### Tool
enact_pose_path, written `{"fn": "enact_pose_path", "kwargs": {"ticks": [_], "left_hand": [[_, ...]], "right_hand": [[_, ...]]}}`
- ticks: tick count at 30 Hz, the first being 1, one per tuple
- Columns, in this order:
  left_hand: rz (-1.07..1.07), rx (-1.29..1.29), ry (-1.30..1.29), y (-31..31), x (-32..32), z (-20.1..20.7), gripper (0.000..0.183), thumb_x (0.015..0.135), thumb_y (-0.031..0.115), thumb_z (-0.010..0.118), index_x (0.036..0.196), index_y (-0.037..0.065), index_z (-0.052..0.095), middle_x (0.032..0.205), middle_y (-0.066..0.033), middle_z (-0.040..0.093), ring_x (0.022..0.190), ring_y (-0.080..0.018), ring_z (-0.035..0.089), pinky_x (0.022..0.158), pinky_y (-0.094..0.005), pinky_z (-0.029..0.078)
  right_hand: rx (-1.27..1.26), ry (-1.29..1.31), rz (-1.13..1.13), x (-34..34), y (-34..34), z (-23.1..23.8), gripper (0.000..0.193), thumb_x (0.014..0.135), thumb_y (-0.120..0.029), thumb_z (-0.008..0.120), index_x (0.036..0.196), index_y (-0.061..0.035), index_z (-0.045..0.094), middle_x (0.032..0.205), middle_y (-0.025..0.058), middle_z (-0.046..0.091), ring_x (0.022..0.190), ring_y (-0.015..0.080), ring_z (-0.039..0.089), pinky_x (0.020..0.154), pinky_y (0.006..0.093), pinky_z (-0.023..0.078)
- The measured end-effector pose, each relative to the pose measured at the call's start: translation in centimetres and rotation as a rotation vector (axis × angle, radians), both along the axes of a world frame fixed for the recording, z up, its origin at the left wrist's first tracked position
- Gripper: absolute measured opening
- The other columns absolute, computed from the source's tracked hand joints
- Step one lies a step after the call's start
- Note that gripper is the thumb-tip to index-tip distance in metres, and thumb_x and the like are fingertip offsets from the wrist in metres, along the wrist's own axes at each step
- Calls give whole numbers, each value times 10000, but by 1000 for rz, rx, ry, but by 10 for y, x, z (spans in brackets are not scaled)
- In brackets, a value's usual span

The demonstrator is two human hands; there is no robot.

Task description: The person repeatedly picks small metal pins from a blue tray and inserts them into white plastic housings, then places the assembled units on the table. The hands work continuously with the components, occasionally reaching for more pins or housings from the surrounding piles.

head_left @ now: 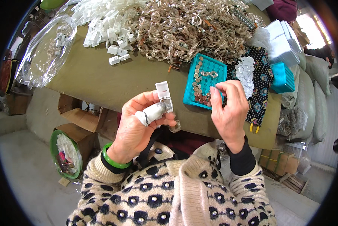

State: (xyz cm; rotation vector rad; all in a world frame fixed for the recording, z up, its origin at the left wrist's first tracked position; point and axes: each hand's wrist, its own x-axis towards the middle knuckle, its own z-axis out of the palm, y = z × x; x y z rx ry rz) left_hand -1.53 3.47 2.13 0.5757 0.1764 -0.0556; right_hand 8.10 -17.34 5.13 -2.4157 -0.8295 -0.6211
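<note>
My left hand (133,120) grips a small white plastic case (163,90) with its hinged lid raised. One finger of that hand is wrapped in white material tied with dark thread. A coil of clear cord (175,126) hangs just below the case. My right hand (232,107) is over the near right corner of a teal tray (186,88), thumb and fingertips drawn together; what they pinch is too small to make out. Inside the tray, small round silver discs (196,80) line the left side, and a loop of clear cord (210,74) lies near my right fingertips.
Across the table's back spread a large heap of clear cord coils (187,28) and a pile of white cases (110,32). White flat pieces (245,73) lie on a black patterned cloth (262,71). A teal basket (283,77) stands at right. A green tub (56,154) sits lower left.
</note>
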Motion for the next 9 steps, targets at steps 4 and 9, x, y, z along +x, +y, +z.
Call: {"fn": "enact_pose_path", "kwargs": {"ticks": [4,9], "left_hand": [[-37,-17,48,-4,-4,-4,246,933,69,637,1166,-9,617,985,-123,684,826,-212,703,732,-382,621],[-126,-70,22,-2,2,-13,316,923,98,668,1214,-2,597,1014,-116,683,836,-203,701,730,-339,613]], "right_hand": [[-229,47,-167,16,-7,-12,174,846,-125,730,785,-25,602,779,106,609,681,281,607,568,384,460],[-149,400,-201,32,-11,-19,200,816,-198,751,762,-67,611,852,121,653,773,297,657,633,412,501]]}}
